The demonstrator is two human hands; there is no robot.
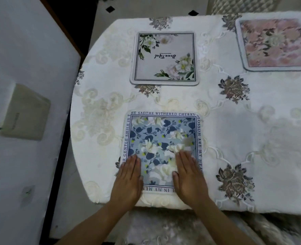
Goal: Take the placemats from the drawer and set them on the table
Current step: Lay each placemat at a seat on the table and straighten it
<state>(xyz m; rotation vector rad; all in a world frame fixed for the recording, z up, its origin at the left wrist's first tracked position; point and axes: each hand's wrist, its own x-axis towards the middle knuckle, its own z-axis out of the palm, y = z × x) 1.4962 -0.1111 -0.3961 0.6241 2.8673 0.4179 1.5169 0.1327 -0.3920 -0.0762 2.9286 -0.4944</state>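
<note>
A blue floral placemat (162, 137) with lettering round its border lies flat at the near edge of the table (243, 131). My left hand (128, 179) rests palm down on its near left part, fingers together and flat. My right hand (188, 175) lies palm down on its near right part. Neither hand grips anything. A white placemat (165, 58) with flowers in two corners sits farther back on the table. A pink floral placemat (276, 44) lies at the far right, cut off by the frame edge.
The table wears a white embroidered cloth with dark flower motifs (234, 89). A white wall (22, 68) with a beige switch plate (25, 113) stands close on the left. A patterned seat cushion (164, 228) shows below the table's near edge.
</note>
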